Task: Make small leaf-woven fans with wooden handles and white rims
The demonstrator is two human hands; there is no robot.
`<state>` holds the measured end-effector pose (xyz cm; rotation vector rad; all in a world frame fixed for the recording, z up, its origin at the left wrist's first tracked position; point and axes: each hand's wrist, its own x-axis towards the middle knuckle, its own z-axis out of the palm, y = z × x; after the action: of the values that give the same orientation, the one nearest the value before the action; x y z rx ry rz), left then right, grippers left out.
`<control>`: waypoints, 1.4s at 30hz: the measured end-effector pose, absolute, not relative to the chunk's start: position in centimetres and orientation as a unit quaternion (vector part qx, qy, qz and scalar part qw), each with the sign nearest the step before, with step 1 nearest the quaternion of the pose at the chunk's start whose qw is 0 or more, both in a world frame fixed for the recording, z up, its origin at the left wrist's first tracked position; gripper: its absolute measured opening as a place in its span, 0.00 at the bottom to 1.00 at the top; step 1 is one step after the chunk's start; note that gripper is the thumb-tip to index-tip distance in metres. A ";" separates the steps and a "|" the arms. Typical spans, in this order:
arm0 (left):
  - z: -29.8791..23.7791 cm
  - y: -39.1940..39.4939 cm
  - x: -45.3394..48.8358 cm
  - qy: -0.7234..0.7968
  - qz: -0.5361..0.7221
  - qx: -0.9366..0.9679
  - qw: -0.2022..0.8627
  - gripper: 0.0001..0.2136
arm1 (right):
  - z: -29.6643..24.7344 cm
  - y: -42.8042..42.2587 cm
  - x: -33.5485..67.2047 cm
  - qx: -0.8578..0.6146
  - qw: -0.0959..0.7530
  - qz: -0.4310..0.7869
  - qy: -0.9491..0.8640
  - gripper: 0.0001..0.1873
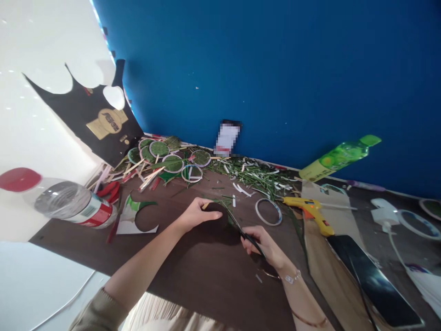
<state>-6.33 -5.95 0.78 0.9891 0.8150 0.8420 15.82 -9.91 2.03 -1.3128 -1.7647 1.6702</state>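
Currently, in the head view, the right hand (262,244) has its fingers wrapped round the handles of dark scissors (237,224), over the middle of the worktop (196,266). The left hand (198,215) is near the blade tips; I cannot tell what it pinches. Green clippings (251,174) lie along the worktop's back edge, round green fans (173,163) toward its back left corner. A white ring (257,212) lies just beside a yellow glue gun (306,207).

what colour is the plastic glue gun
The pistol-shaped plastic glue gun is mostly yellow with an orange trigger, shown in the head view.
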 end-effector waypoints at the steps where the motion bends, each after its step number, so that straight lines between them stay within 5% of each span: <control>1: 0.8 -6.0 -6.3 0.370 0.375 0.453 0.719 0.15 | 2.0 -9.9 15.8 -0.467 0.185 0.595 -0.628 0.24; 36: 1.1 -5.9 -6.8 0.381 0.293 0.535 0.694 0.14 | 1.4 -10.0 15.8 -0.486 0.170 0.602 -0.611 0.22; 39: 1.0 -5.8 -6.7 0.384 0.328 0.596 0.625 0.13 | 1.5 -9.8 15.8 -0.512 0.227 0.559 -0.611 0.21; 42: 0.7 -5.9 -6.3 0.366 0.422 0.712 0.426 0.09 | 1.4 -9.7 15.5 -0.539 0.347 0.509 -0.574 0.20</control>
<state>-6.34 -5.86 0.71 1.7789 0.9141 1.0535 15.54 -9.74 1.42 -1.3993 -1.4901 1.3212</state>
